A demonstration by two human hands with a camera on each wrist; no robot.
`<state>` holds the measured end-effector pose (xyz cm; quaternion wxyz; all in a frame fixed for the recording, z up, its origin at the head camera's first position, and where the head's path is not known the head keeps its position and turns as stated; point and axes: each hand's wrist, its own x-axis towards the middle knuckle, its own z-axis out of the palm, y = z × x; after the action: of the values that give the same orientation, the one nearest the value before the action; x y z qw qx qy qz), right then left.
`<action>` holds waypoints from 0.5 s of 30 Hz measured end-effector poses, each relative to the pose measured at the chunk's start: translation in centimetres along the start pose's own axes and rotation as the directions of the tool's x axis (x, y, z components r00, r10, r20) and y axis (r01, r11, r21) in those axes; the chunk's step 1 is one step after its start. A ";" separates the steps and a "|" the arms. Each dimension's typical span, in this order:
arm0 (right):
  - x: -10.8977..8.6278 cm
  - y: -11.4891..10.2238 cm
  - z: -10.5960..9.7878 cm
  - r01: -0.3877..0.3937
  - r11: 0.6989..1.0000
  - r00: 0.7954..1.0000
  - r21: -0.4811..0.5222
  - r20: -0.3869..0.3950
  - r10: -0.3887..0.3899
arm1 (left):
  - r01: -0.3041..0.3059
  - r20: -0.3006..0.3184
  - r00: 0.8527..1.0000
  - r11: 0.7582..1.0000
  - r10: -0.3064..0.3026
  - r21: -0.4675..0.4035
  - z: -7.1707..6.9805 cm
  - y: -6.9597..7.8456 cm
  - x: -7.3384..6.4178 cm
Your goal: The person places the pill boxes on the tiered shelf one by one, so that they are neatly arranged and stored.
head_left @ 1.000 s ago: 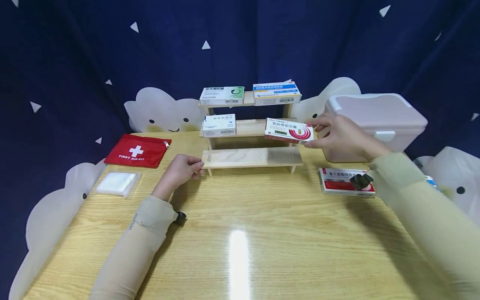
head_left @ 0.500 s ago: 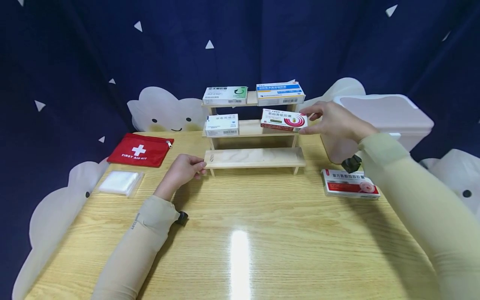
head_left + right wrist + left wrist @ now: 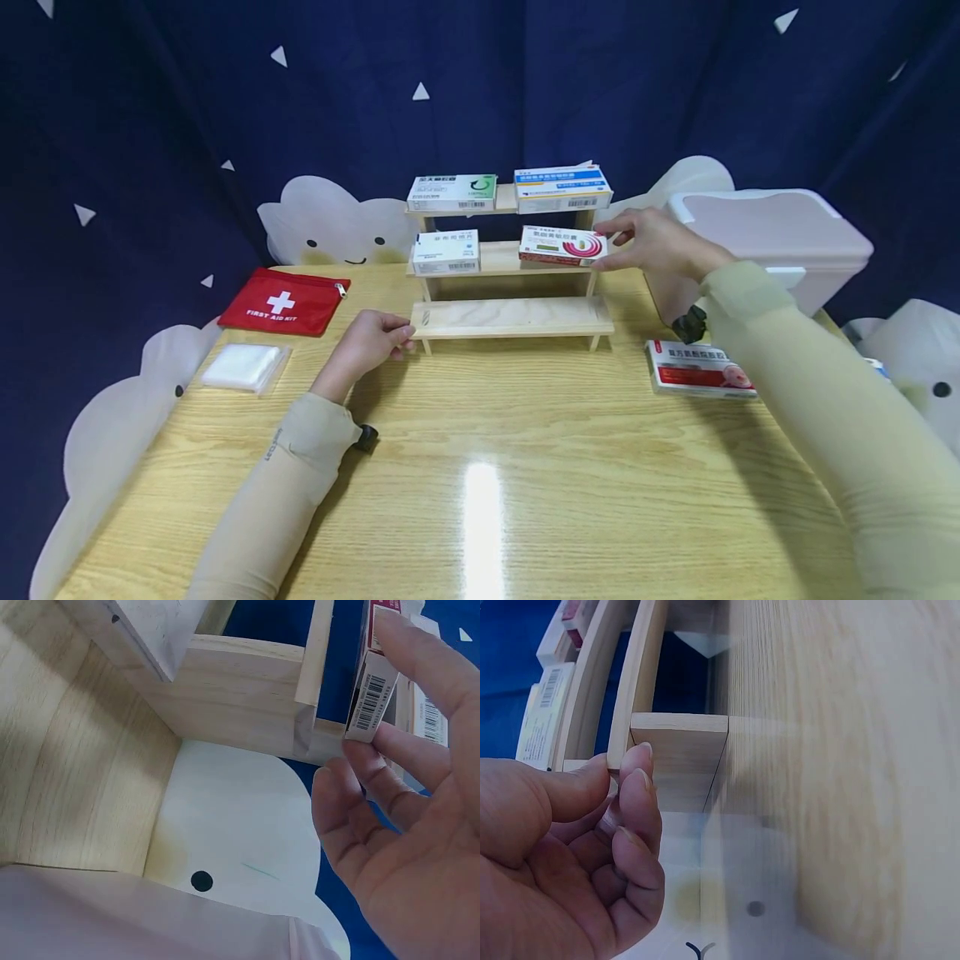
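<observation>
A three-step wooden shelf (image 3: pixel 517 315) stands at the table's back. My left hand (image 3: pixel 367 346) pinches the left end of its lowest board, thumb above and fingertips under, as the left wrist view shows. On the right of the middle step is a white and red medicine box (image 3: pixel 558 244). My right hand (image 3: pixel 660 242) pinches that box at its right end, thumb on the front; its barcode end (image 3: pixel 373 697) shows in the right wrist view. To its left on the same step lies a white medicine box (image 3: pixel 446 252). The top step bears a green-and-white box (image 3: pixel 452 192) and a blue-and-white box (image 3: pixel 562 189).
At the left are a red first aid pouch (image 3: pixel 285 302) and a clear packet with white contents (image 3: pixel 243 367). A lidded pale storage box (image 3: pixel 772 221) stands behind my right forearm, with another red-and-white medicine box (image 3: pixel 697 371) in front. A dark blue curtain (image 3: pixel 472 83) hangs behind.
My right hand has moved left with the white and red medicine box and brought it onto the middle step. My left hand keeps its hold on the lowest board.
</observation>
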<state>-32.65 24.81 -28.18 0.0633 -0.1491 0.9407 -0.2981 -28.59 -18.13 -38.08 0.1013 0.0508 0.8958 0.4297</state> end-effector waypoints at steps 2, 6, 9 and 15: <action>0.2 0.1 0.1 -0.003 1.000 1.000 -0.002 -0.002 0.003 | -0.005 0.001 1.000 1.000 0.005 -0.001 0.0 0.0 0.0; 0.5 0.2 0.3 -0.004 1.000 1.000 -0.008 -0.009 0.004 | 0.007 0.000 1.000 1.000 -0.007 -0.005 0.1 0.1 -0.1; 0.8 0.4 0.6 -0.012 1.000 1.000 -0.022 -0.009 0.012 | 0.014 -0.002 1.000 1.000 -0.014 -0.005 0.1 0.2 -0.1; 1.2 0.6 1.0 -0.026 0.999 1.000 -0.043 -0.003 0.026 | 0.018 0.001 1.000 1.000 -0.018 -0.009 0.0 0.1 -0.1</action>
<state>-33.75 24.37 -29.35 0.0630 -0.1379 0.9488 -0.2772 -28.53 -18.08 -38.03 0.1059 0.0424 0.8942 0.4330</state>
